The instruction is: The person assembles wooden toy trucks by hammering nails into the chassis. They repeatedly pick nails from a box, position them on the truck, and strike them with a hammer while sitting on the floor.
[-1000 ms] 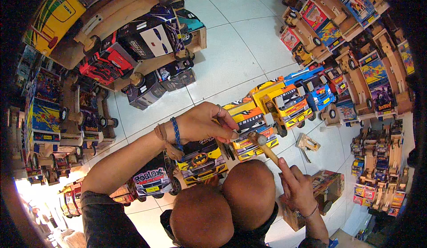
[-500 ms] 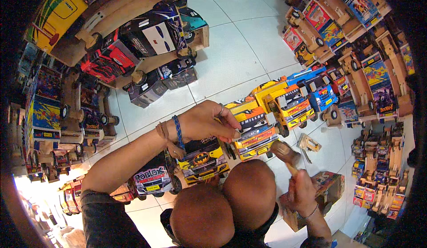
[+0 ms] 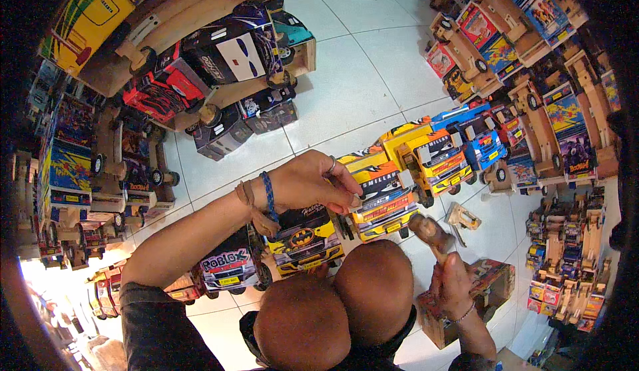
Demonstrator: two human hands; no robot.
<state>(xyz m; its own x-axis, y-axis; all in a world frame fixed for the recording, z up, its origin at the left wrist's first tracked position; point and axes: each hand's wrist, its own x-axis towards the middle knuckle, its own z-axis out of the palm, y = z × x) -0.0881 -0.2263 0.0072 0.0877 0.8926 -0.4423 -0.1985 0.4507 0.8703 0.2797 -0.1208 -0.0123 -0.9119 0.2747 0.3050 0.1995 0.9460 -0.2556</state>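
1. Right-hand grip [image 3: 458,283] is closed round the wooden handle of a small hammer [image 3: 431,230], low on the right beside the knees; the head points up and to the left, raised clear of the toys. It looks top-heavy, so holding low on the handle gives swing but less control.
2. Beside that hand a printed box [image 3: 496,283] sits on the white tiled floor [image 3: 359,91].
3. Left hand [image 3: 313,183] reaches forward from a bent arm, with cords and a blue band at the wrist. Its fingertips pinch something small against the rear edge of the yellow-orange toy truck [image 3: 385,198]; I cannot tell what.
4. That truck stands on the floor just ahead of the knees, in a row with other toy trucks. It seems light, stiff wood under paper print: firm along the body, probably weak at wheels and glued trim, so the flat sides are the best place to steady it.
5. Farther off, more toy trucks are stacked left, right and at the far side.
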